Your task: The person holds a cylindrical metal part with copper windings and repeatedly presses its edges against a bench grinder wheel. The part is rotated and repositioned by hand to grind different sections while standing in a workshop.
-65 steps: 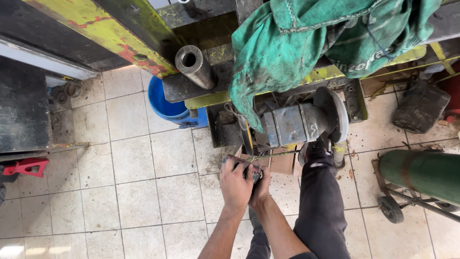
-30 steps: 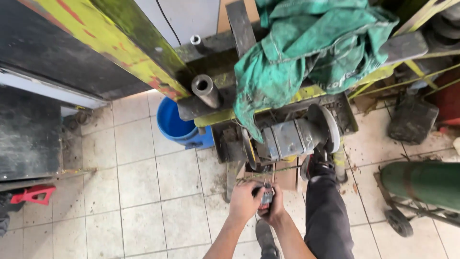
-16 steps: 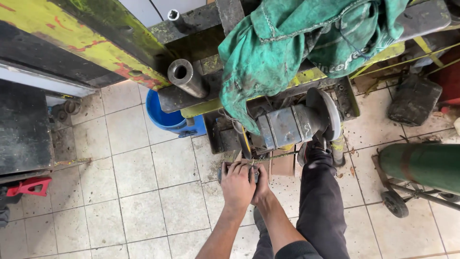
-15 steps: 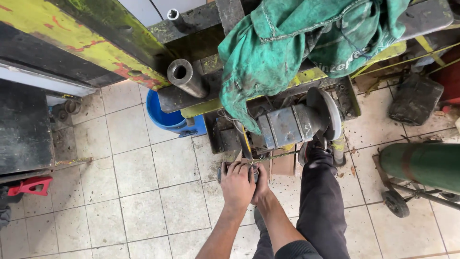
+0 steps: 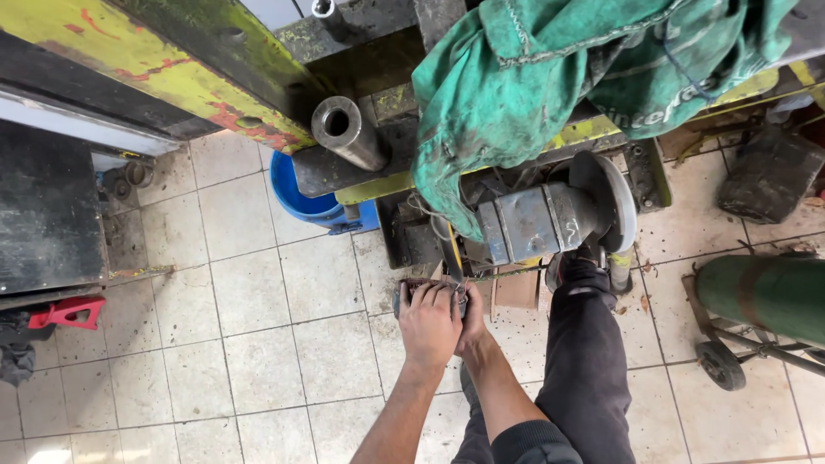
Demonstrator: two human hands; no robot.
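Two hands gripped a small dark tool low beside a motor on a tiled floor.

A yellow-green frame (image 5: 129,51) ran across the top, with a green cloth (image 5: 550,86) draped over it and a steel tube (image 5: 344,131) jutting out beneath. Below the cloth sat a grey motor (image 5: 537,222) with a round disc at its end; a green cylinder (image 5: 765,296) lay on a wheeled cart at right, and a blue bucket (image 5: 296,193) stood under the frame. A red clamp (image 5: 64,314) lay at far left. The tool (image 5: 430,292) was held just above the tiles, near the motor's base and mostly hidden. The left hand (image 5: 428,322) was clenched over its top; the right hand (image 5: 473,322) pressed against it from the side, its fingers out of sight, so its grip could not be told.
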